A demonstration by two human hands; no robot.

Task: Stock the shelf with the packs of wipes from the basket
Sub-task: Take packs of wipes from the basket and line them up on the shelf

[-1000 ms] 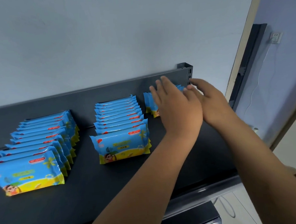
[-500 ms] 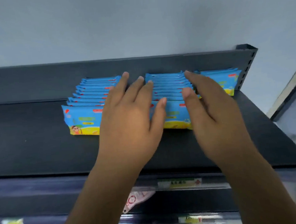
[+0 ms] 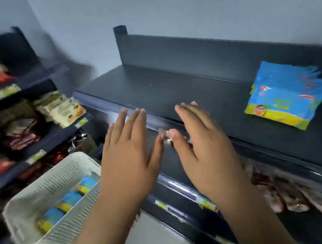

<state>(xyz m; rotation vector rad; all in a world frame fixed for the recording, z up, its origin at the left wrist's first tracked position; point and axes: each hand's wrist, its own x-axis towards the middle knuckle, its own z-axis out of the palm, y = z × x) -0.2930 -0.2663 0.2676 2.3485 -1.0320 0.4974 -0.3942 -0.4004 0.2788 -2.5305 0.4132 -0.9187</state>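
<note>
A row of blue-and-yellow wipes packs [image 3: 286, 96] stands on the dark top shelf [image 3: 173, 86] at the right. At the lower left a white slatted basket [image 3: 52, 181] holds several more blue-and-yellow wipes packs [image 3: 66, 202]. My left hand [image 3: 130, 154] and my right hand [image 3: 202, 147] hover side by side over the shelf's front edge, fingers straight and spread, holding nothing. Both hands are well left of the shelved packs and right of the basket.
A neighbouring rack at the left carries snack bags [image 3: 60, 108] and red packets [image 3: 22, 139] on several tiers. A lower tier under the top shelf holds pinkish packets [image 3: 287, 195]. Price labels [image 3: 205, 202] run along the shelf rail. The picture is motion-blurred.
The view has swung left and down, bringing the basket into sight. Both hands have drawn back from the shelved packs to the shelf's front edge, still empty.
</note>
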